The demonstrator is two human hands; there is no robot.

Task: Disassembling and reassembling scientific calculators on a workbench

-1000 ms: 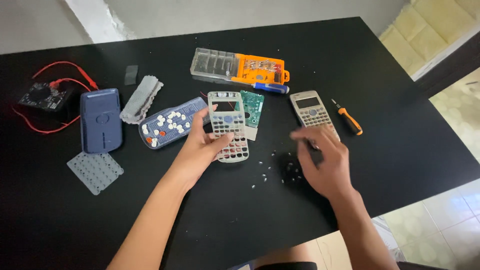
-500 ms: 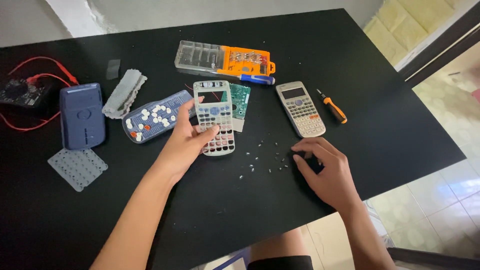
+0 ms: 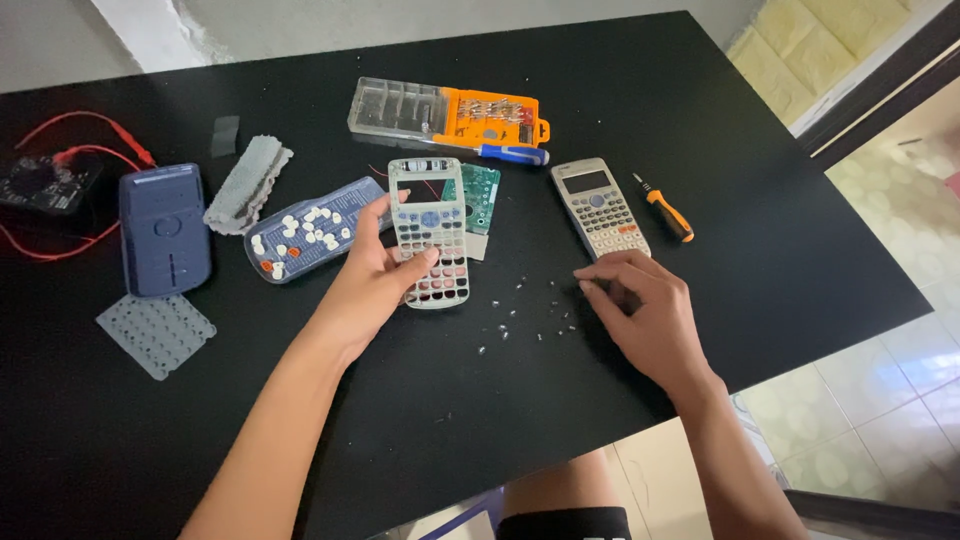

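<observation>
My left hand (image 3: 372,282) grips the lower left side of a grey calculator front shell (image 3: 432,215), with the thumb across its key holes. The shell lies flat on the black table (image 3: 760,300), partly over a green circuit board (image 3: 484,196). My right hand (image 3: 650,312) rests on the table to the right with its fingers curled, fingertips down beside several tiny scattered screws (image 3: 530,322). Anything under those fingertips is hidden. A whole grey calculator (image 3: 600,208) lies just beyond the right hand.
An orange-handled screwdriver (image 3: 668,213) lies right of the calculator. An orange and clear bit case (image 3: 445,112) and a blue-handled driver (image 3: 512,154) sit behind. To the left are a blue shell holding loose white keys (image 3: 305,240), a dark blue cover (image 3: 165,228), a grey pad (image 3: 247,183), a clear key membrane (image 3: 157,333) and a meter with red leads (image 3: 45,180).
My right hand's fingers went from spread to curled beside the screws. The left hand stayed on the grey shell. The view has shifted slightly.
</observation>
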